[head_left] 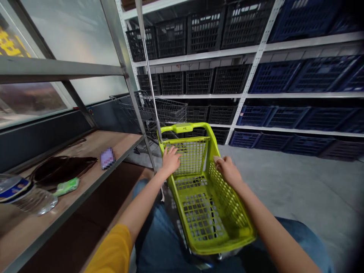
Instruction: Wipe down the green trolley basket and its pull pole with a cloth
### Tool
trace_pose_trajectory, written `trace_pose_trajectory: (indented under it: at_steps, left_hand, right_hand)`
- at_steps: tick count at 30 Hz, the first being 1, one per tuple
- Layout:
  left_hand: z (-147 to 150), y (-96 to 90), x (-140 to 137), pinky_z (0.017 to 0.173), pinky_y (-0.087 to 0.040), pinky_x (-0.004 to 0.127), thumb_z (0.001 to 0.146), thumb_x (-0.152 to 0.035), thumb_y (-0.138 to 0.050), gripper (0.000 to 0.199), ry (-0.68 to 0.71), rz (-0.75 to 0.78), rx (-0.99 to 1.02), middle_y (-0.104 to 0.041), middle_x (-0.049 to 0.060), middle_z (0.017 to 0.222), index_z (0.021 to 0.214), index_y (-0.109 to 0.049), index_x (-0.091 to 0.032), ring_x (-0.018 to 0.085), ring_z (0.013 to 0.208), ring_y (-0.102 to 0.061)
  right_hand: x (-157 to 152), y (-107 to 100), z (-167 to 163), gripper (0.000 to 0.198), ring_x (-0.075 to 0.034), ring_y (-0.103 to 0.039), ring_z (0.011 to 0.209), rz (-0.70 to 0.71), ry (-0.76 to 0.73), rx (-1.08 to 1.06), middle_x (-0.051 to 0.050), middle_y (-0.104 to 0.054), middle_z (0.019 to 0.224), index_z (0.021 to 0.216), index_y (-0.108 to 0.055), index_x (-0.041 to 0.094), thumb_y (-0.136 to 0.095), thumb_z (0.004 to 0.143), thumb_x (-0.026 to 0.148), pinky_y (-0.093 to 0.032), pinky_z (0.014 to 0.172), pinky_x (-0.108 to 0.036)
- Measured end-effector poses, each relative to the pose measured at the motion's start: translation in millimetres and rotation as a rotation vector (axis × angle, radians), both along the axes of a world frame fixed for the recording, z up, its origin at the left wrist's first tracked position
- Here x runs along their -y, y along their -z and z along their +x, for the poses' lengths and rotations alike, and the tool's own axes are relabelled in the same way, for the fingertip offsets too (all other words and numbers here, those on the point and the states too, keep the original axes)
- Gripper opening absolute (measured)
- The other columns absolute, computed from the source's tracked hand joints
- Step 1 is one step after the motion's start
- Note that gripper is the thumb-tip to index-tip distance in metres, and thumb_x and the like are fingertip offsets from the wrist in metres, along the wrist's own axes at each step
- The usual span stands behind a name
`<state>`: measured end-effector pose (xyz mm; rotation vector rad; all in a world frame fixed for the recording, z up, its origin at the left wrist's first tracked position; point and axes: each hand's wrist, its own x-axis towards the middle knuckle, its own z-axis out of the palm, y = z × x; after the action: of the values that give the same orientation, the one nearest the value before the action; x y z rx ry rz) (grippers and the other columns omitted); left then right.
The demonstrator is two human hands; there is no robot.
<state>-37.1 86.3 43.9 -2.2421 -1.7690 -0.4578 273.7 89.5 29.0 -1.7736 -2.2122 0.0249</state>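
Observation:
A yellow-green plastic shopping cart stands between my knees, its lattice basket showing nothing inside. My left hand is at the cart's left rim near the handle, its fingers spread and holding nothing visible. By the right rim, my right hand is closed, pinching a small pale piece of thin material; its exact kind is unclear. The cart's handle lies beyond both hands. A tall metal pole rises from the cart's far left corner.
To the left, a shelf holds a water bottle, a dark bag, a green packet and a blurred purple item. A grey wire cart stands behind. White racking holds black crates and blue crates.

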Motion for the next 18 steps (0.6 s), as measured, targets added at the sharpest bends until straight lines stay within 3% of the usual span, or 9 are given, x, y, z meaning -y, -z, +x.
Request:
trace_pose_trajectory:
  at_steps: [11,15,18]
  left_hand:
    - [31.4,4.8,-12.0,0.123,-0.023,0.054,0.085,-0.021,-0.056,0.029,0.139,0.014,-0.027,-0.063,0.012,0.136,0.105,-0.076,-0.021,0.03,0.139,-0.046]
    - [38.9,4.2,-16.1,0.124,-0.016,0.059,0.085,-0.02,-0.056,0.03,0.094,0.077,-0.021,-0.051,0.014,0.15,0.108,-0.075,-0.019,0.034,0.147,-0.033]
    - [40.9,3.8,-14.9,0.122,-0.01,0.066,0.086,-0.018,-0.054,0.032,0.08,0.09,-0.043,-0.044,0.014,0.155,0.111,-0.074,-0.018,0.036,0.15,-0.026]
  right_hand:
    - [49.9,1.2,29.3,0.018,-0.013,-0.052,0.078,0.049,0.079,0.037,-0.007,-0.049,0.108,0.105,-0.063,0.022,-0.048,0.096,0.021,-0.038,0.069,-0.024]
    - [39.2,-16.9,37.3,0.018,-0.017,-0.054,0.083,0.038,0.079,0.073,-0.007,-0.053,0.103,0.102,-0.065,0.023,-0.049,0.094,0.021,-0.04,0.069,-0.026]
    - [12.0,-42.3,36.4,0.021,-0.021,-0.054,0.096,0.183,0.049,0.033,-0.008,-0.055,0.113,0.105,-0.065,0.025,-0.049,0.093,0.02,-0.043,0.074,-0.027]
